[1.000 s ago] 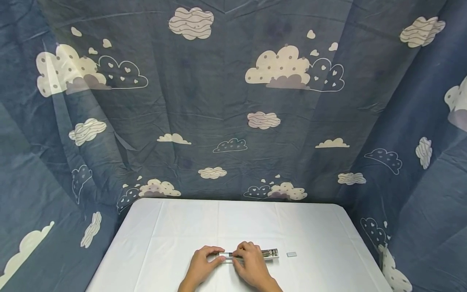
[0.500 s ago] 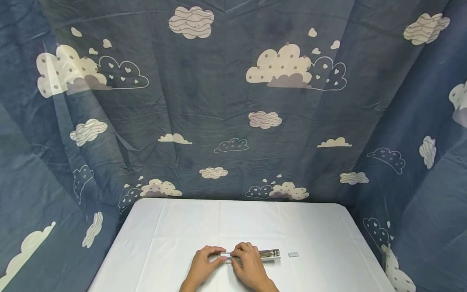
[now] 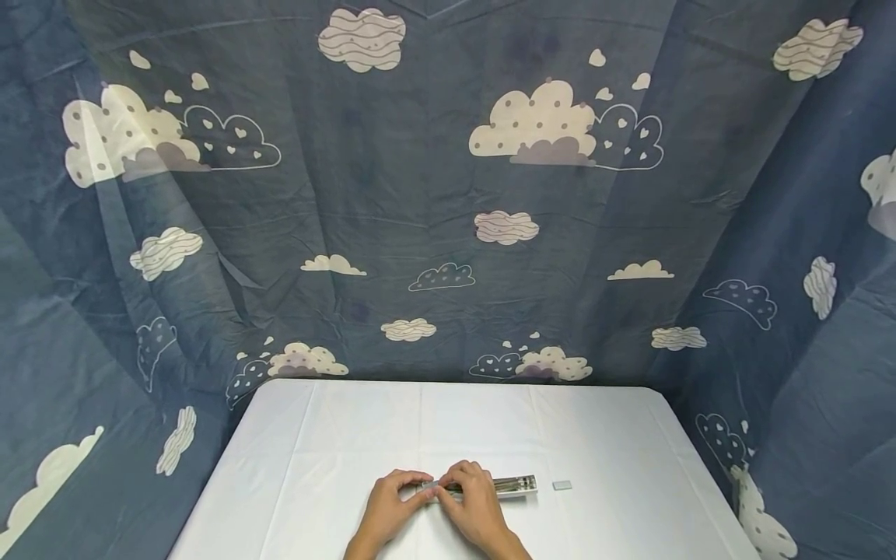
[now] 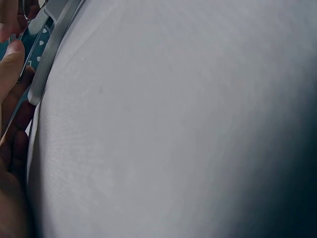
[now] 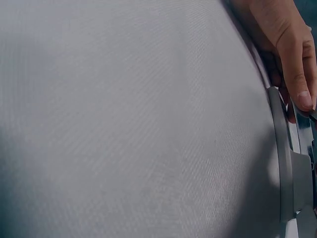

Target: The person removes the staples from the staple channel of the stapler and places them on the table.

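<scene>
A narrow stapler (image 3: 516,487) with a metal channel and a pale grey body lies lengthwise on the white table. My left hand (image 3: 387,502) grips its left end, thumb on the near side and fingers beyond. My right hand (image 3: 477,504) has thumb and fingers curled over the stapler left of its middle, fingertips meeting those of the left. In the left wrist view, the left thumb (image 4: 14,59) is close to the right fingers, with a small metal bit between them. The grey body (image 5: 285,163) shows at the edge of the right wrist view. My hands cover the stapler's left half.
A small grey block (image 3: 562,485), like a stick of staples, lies right of the stapler. The white-covered table (image 3: 350,420) reaches back to a dark blue cloud-print curtain (image 3: 392,194), which also hangs at both sides.
My right hand has shifted left along the stapler, closing the gap to my left fingertips and uncovering more of the metal channel. The left hand keeps its grip; the small block lies still.
</scene>
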`<state>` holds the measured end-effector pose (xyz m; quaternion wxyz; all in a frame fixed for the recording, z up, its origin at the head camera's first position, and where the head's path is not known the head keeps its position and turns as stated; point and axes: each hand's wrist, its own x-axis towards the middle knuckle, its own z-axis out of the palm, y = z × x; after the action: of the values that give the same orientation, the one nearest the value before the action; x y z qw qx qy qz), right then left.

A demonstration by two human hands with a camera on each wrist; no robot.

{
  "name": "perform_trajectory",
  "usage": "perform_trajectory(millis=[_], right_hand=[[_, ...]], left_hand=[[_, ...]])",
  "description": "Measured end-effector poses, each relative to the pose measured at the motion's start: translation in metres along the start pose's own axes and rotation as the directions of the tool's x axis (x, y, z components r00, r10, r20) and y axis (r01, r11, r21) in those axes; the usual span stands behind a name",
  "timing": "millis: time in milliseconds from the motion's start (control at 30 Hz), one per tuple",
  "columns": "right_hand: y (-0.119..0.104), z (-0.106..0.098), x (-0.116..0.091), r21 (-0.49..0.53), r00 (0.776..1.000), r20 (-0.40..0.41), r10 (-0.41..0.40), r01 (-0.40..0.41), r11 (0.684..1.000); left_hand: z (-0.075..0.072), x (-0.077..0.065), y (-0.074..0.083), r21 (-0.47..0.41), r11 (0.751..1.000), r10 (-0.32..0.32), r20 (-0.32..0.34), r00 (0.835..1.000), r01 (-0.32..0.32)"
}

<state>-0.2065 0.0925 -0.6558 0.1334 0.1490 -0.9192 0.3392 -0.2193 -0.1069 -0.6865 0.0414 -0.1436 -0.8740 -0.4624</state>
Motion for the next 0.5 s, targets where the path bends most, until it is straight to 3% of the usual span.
perform_trajectory(millis=[300,500], right_hand=[[-0.0030,-0.0048,0.0050,0.053,0.998,0.056,0.024,-0.027,0.998],[-0.0006,-0.0041,0.0050,0.069,0.993,0.108,0.053,-0.061,0.996]], left_hand=[[0.0001,-0.0007,0.0019,0.020,1.000,0.023,-0.017,1.000,-0.022],[0.0005,-0.0015,0.0007,-0.002,1.000,-0.004,0.006,1.000,0.004]])
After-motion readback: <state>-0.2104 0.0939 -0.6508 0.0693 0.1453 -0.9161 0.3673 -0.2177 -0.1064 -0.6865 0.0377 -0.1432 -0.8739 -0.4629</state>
